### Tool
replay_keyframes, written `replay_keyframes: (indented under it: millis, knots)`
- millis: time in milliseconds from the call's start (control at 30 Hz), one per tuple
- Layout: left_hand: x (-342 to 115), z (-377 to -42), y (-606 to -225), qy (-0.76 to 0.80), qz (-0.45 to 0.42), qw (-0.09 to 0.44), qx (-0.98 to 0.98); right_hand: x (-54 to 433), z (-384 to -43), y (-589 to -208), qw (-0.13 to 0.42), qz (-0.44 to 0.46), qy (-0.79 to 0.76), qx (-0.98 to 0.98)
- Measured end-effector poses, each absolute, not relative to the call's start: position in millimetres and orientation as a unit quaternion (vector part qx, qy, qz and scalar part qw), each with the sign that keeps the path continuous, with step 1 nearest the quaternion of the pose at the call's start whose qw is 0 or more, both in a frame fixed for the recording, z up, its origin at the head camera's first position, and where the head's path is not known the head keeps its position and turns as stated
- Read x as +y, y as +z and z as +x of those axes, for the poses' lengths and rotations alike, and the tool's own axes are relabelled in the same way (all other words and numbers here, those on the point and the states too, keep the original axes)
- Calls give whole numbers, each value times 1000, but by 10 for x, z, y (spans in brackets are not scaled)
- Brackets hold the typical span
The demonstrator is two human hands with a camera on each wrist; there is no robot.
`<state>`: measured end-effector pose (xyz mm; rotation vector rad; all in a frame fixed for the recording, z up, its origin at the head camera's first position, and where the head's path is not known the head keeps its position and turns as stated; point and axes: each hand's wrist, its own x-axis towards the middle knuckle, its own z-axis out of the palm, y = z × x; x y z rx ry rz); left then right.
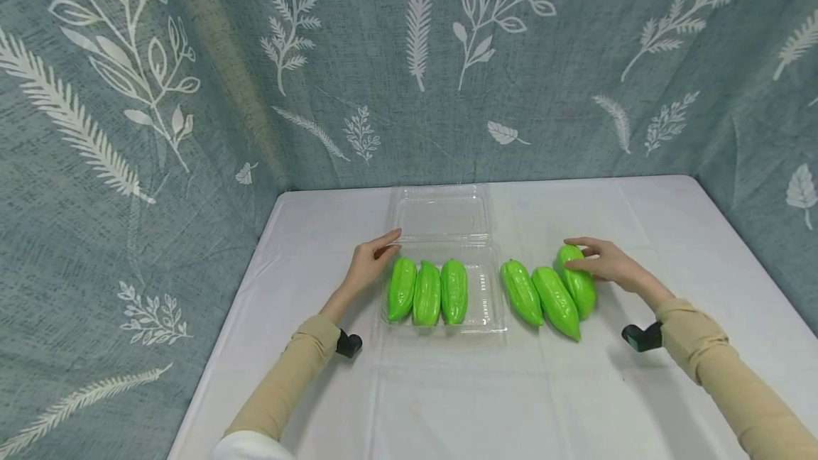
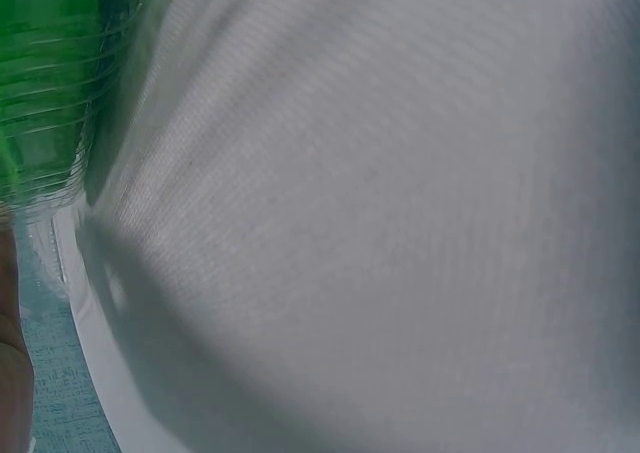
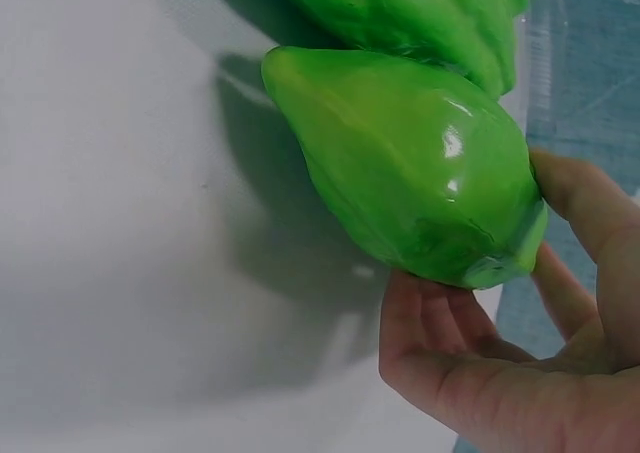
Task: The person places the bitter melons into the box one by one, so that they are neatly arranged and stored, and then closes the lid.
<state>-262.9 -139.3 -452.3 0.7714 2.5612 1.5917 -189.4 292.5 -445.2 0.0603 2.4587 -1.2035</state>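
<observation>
A clear plastic clamshell box (image 1: 484, 304) lies on the table with its lid folded back. In its tray stand three bright green bitter melons (image 1: 427, 293) side by side, at the left and middle. At the box's back left corner, near the hinge, my left hand (image 1: 371, 261) touches the edge with extended fingers; the left wrist view shows only part of a finger beside the box wall (image 2: 60, 153). My right hand (image 1: 603, 261) grips the upper end of a bitter melon (image 3: 420, 163) between thumb and fingers. Two more bitter melons (image 1: 522, 293) lie just left of it.
A white cloth covers the table (image 1: 447, 403). The transparent lid (image 1: 441, 211) lies towards the back edge. Blue-green curtains (image 1: 383, 69) with white leaf prints hang behind and at both sides. Dark wrist cameras (image 1: 642, 337) stick out beneath the sleeves.
</observation>
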Motion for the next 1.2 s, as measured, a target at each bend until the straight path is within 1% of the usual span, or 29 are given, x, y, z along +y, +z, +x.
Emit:
replay_keyframes:
  millis: [333, 700, 933, 1200]
  knots:
    - [-1385, -2628, -4510, 514, 240, 21, 824, 2973, -1922, -4367, 200, 22, -427, 881]
    - [-1389, -2629, -4524, 508, 247, 11, 825, 3036, -1972, -4216, 189, 34, -440, 877]
    - [-1427, -2804, -4845, 516, 238, 0, 823, 3081, -2003, -4204, 187, 41, -448, 873]
    - [-1432, -2828, -4868, 514, 236, 2, 825, 3136, -2013, -4126, 180, 41, -446, 876]
